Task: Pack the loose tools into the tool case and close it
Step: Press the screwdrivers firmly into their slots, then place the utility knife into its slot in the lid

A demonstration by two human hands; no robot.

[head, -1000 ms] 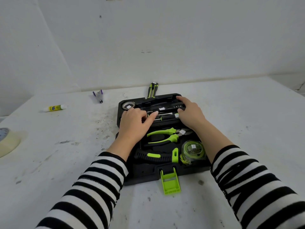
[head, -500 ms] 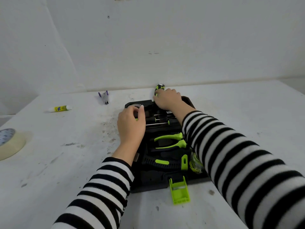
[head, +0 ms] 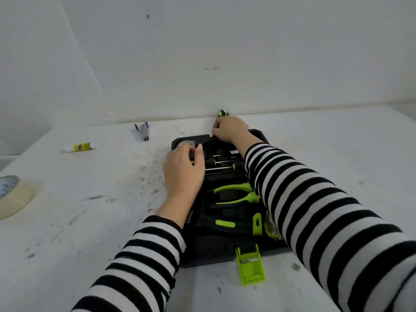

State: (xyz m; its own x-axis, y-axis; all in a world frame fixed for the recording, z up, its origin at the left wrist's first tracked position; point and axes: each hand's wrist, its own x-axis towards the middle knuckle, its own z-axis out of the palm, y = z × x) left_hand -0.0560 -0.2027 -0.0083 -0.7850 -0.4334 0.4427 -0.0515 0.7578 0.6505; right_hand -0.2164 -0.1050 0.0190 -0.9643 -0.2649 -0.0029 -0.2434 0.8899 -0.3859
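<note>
Tool case [head: 202, 251]: matt black moulded plastic; its latch [head: 250, 267] is glossy lime plastic. Pliers [head: 236, 193] inside the case: smooth green rubbery grips. Screwdrivers [head: 225, 163] beside my left hand [head: 183, 174]: thin bright metal shafts. My sleeves [head: 315, 210]: soft striped knit cloth. Tabletop [head: 90, 221] around the case: matt white, scuffed, speckled with grime.
</note>
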